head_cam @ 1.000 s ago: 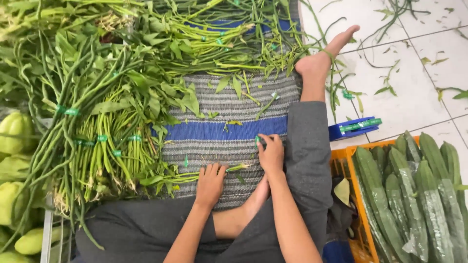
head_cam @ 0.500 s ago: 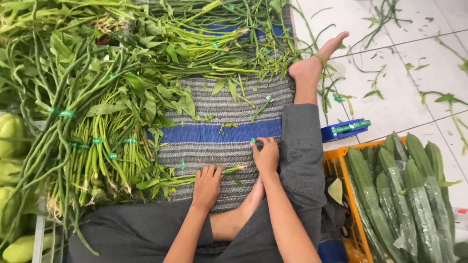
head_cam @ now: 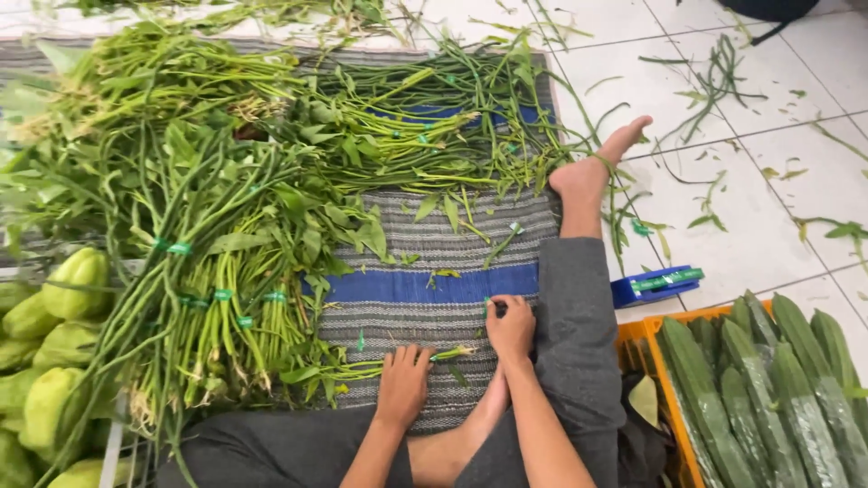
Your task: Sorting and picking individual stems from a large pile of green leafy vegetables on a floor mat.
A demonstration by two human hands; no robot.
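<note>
At the near left edge lie pale green chayote squashes [head_cam: 63, 298], piled against a white crate rim. Just right of them, bundles of leafy green stalks [head_cam: 226, 271] tied with green bands [head_cam: 221, 295] spread from near to far across a grey striped mat [head_cam: 434, 253] with a blue stripe. Farther back, long thin green stems [head_cam: 425, 136] lie in a loose heap on the mat.

The left hand [head_cam: 402, 384] rests palm down on the mat near the person's lap, fingers spread and flat, gripping nothing; its fingertips lie over a thin green stalk [head_cam: 398, 364] that runs along the mat from the bundles toward the right. The right hand [head_cam: 511, 325] sits just beyond and to the right, well clear of the left, fingers curled around a small green band [head_cam: 486, 305] at the mat's blue stripe; the rest of what it pinches is hidden.

The person sits in grey trousers [head_cam: 574, 325] with a bare foot [head_cam: 597, 167] stretched far onto the white tiled floor [head_cam: 741, 208]. To the right lies a blue tape dispenser [head_cam: 655, 286], and near right an orange crate [head_cam: 674, 407] holds wrapped dark green cucumbers [head_cam: 778, 389].
</note>
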